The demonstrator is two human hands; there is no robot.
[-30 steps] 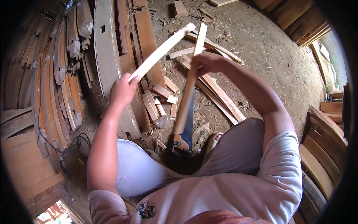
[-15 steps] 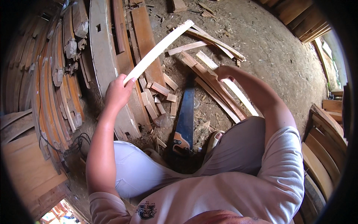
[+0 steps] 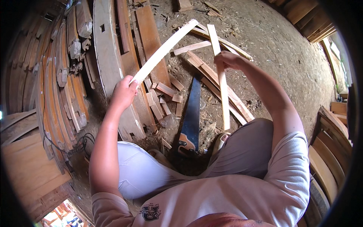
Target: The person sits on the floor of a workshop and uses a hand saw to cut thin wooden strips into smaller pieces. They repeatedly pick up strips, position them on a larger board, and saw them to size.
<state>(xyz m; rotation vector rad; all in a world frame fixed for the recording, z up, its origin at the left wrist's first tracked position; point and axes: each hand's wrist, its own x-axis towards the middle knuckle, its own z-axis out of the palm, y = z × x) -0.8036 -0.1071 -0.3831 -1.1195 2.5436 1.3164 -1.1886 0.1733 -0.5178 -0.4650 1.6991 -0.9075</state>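
The left hand [image 3: 123, 92] is closed around the lower end of a long pale slat [image 3: 163, 51] that slants up over the dirt floor [image 3: 280, 49]. The right hand [image 3: 226, 59] grips a second slat [image 3: 222, 90] near its top, hanging almost upright. A handsaw [image 3: 191, 113] lies on the floor between the knees. Firm grips near the ends should keep both slats steady and clear of each other.
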